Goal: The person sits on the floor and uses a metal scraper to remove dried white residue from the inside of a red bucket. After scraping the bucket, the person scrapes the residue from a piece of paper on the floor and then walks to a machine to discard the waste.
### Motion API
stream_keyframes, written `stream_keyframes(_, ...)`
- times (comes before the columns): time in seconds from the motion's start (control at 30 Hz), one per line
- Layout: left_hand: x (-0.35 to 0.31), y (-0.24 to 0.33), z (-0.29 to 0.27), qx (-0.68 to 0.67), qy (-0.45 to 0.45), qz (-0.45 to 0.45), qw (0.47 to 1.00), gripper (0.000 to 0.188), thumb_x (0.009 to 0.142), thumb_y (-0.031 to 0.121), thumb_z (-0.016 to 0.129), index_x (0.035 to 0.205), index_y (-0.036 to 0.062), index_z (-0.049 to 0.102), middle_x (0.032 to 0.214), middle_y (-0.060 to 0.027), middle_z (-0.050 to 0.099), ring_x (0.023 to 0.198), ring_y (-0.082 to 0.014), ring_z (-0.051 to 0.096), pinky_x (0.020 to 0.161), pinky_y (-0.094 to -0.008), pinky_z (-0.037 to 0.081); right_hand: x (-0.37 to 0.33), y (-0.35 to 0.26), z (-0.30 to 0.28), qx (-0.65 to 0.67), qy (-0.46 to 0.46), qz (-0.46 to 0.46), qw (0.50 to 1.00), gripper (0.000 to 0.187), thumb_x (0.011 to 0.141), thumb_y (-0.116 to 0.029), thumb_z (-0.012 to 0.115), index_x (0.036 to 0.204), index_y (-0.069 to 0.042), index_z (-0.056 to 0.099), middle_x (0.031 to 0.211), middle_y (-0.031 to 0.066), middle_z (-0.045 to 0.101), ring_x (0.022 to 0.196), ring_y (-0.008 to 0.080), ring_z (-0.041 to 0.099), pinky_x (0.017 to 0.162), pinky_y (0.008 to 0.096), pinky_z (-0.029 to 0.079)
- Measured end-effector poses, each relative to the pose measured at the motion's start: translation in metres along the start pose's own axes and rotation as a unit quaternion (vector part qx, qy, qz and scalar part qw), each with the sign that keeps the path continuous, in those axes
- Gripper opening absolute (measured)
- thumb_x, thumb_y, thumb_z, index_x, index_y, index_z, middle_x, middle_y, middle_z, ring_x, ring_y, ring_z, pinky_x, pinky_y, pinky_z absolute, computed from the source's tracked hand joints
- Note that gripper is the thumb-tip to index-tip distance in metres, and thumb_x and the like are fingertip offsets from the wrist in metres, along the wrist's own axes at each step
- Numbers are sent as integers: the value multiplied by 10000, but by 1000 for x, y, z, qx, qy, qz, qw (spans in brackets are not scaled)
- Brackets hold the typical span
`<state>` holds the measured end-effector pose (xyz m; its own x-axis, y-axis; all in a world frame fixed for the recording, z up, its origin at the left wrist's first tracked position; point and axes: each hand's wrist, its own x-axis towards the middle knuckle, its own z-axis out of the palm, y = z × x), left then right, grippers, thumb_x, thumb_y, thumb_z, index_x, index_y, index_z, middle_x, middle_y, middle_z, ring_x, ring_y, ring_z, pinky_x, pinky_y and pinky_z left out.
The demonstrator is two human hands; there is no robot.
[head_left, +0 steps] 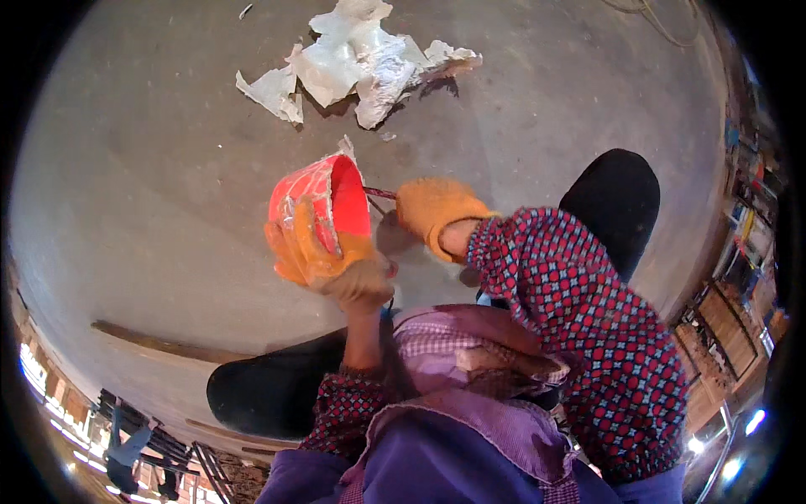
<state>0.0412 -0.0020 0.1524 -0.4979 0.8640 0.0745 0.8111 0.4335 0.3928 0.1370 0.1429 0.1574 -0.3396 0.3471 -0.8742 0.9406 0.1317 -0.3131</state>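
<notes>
My left hand [315, 256], in an orange work glove, is wrapped round a red bowl-like container [353, 206] tipped on its side, its mouth toward the right. Pale crust clings to its outside and rim. My right hand [437, 208], also gloved in orange, is closed on a thin dark reddish rod [381, 193] that reaches to the container's mouth. Whether the rod's tip touches the wall is hidden, and its kind does not show. Just beyond the container, torn whitish sheets [336, 67] of flaky material lie crumpled on the grey floor [159, 168].
A narrow wooden strip [159, 343] lies on the floor to the left of my knee. At the far right edge stand cluttered shelves [747, 227] and wooden panels. A cord [663, 25] lies at the top right. Another person [126, 454] is at the lower left edge.
</notes>
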Motion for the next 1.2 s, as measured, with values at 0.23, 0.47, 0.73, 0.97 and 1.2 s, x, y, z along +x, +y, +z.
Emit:
stream_keyframes(0.23,100,-45,-13,-49,63,3,997,385,891,177,544,1262,76,558,1270,-124,570,1241,-292,487,1025,-386,392,68,-14,21,-40,42,-180,982,263,812,-262,600,916,-53,720,922,217,678,864,387,664,760,472,515)
stream_keyframes(0.47,162,-114,-40,-56,0,-63,996,349,926,163,513,1260,70,553,1255,-133,579,1222,-301,502,1010,-376,425,84,-67,-6,-42,-79,-36,995,429,899,-399,507,847,-18,698,759,223,663,684,364,652,652,455,494)
stream_keyframes(0.73,133,-69,7,-100,107,-70,987,221,854,207,523,1037,153,633,1050,-74,631,981,-249,614,782,-430,465,44,35,4,308,-133,-141,931,571,948,-536,452,1148,-33,633,854,112,720,536,158,591,490,301,461)
stream_keyframes(0.97,85,-53,47,-314,174,-203,911,236,870,218,512,1073,142,606,1106,-72,602,1055,-233,566,844,-440,436,21,36,16,310,-190,-32,931,465,944,-493,460,1183,-116,589,953,163,691,527,177,561,472,304,452)
stream_keyframes(1.2,96,-31,71,-749,232,-188,592,255,886,229,501,1110,131,578,1163,-70,572,1129,-216,517,906,-451,406,18,130,31,263,-154,-93,948,501,930,-495,514,1136,-52,621,871,153,703,479,144,519,444,282,424)
